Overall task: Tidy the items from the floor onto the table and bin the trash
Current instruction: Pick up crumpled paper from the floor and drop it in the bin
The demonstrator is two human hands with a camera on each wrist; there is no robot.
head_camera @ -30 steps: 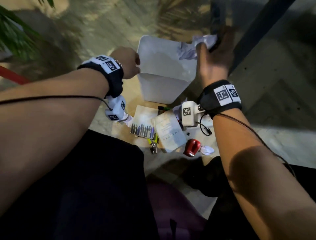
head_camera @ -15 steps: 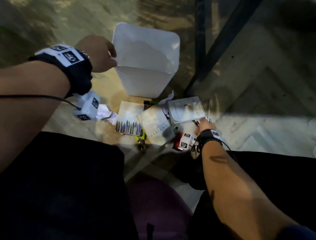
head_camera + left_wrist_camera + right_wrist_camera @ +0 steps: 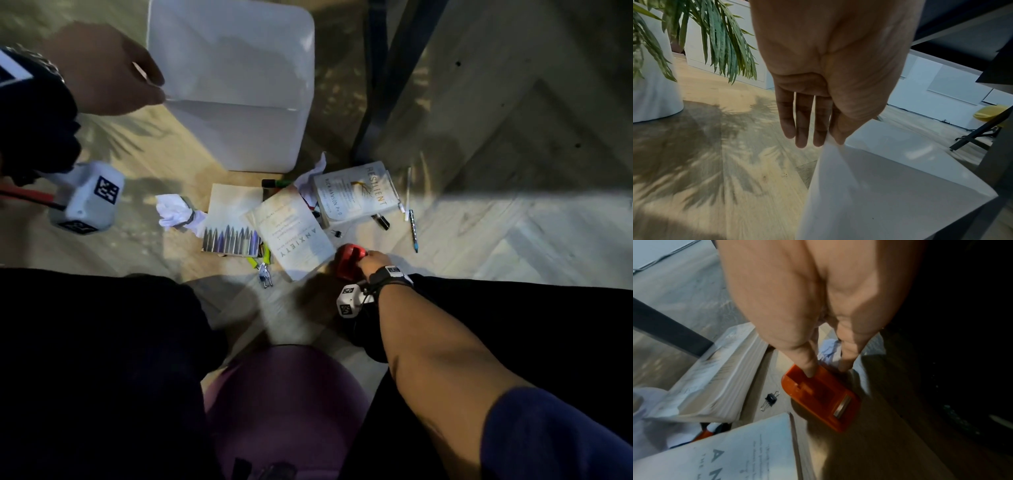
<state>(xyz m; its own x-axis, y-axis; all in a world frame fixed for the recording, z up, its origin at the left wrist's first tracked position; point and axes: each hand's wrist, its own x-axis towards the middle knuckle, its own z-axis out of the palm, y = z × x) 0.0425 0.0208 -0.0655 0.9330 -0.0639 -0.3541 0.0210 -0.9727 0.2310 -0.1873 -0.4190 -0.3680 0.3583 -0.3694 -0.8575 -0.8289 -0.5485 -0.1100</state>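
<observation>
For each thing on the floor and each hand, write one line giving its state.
bin: upright, open-topped, rim held
left hand: pinches the bin's rim
right hand: fingers on the red stapler
red stapler: on the floor
Anxiety book: closed, flat
Resilient book: closed, flat
crumpled paper: on the floor

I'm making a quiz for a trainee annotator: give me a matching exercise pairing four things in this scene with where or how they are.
Things:
1. white plastic bin
2. red stapler
3. small black binder clip
4. crumpled white paper

States:
A. on the floor between two books
B. rim held by the left hand
C. left of the pencil-print notebook
D. touched by the right hand

Pairs: 1-B, 2-D, 3-A, 4-C
</observation>
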